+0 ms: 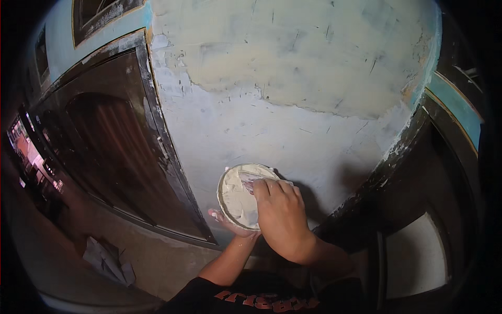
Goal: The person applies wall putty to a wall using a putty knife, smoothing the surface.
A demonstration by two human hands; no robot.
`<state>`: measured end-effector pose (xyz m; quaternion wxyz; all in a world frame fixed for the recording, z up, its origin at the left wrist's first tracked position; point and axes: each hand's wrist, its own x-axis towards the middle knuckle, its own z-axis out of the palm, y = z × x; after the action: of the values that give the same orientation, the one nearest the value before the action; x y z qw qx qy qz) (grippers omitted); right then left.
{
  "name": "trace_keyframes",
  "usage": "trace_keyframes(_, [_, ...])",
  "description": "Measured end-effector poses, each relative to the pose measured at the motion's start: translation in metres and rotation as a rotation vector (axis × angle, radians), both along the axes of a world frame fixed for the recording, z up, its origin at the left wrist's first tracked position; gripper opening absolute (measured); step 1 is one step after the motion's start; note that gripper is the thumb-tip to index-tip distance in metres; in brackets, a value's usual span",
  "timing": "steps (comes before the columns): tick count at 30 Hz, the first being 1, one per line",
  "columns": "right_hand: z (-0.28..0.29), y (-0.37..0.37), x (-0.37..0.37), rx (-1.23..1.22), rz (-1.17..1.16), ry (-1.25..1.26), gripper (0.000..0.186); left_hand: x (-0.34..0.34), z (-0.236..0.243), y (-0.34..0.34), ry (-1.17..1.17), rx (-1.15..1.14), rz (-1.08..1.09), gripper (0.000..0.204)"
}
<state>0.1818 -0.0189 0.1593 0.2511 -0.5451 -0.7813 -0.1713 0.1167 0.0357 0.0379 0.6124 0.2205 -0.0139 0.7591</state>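
Note:
In front of the wall, a round bowl (220, 201) of thick cream-coloured putty (234, 194) rests on my left hand (236, 227). That hand cups it from below, its fingertips showing at the left side with white smears on them. My right hand (282, 212) reaches over the bowl's right part, fingers closed on a putty-smeared scraper (248, 179) whose end meets the putty. Most of the scraper is hidden by the hand, so its full shape does not show.
Ahead stands a wall (293, 131), pale grey below and patchy cream-green above. A dark wooden door (115, 152) is at left, and a dark doorway (418, 172) at right with a pale panel (417, 256) low down. Crumpled sheets (107, 260) lie on the floor.

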Motion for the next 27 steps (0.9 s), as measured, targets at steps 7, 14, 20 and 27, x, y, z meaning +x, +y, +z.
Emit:
trace_keyframes(7, [0.016, 0.020, -0.003, -0.014, -0.053, -0.165, 0.012, -0.003, 0.003, -0.006, 0.001, -0.032, -0.012, 0.117])
trace_keyframes(14, [0.035, 0.029, 0.003, -0.110, 0.220, -0.011, 0.016, -0.007, 0.001, 0.001, -0.059, 0.018, -0.064, 0.104])
trace_keyframes(20, [0.040, 0.031, 0.002, -0.162, 0.282, -0.018, 0.018, -0.008, 0.007, 0.010, -0.127, 0.047, -0.084, 0.098])
trace_keyframes(27, [0.043, 0.018, 0.003, -0.272, 0.348, 0.027, 0.035, -0.019, 0.013, 0.011, -0.019, -0.038, 0.008, 0.103])
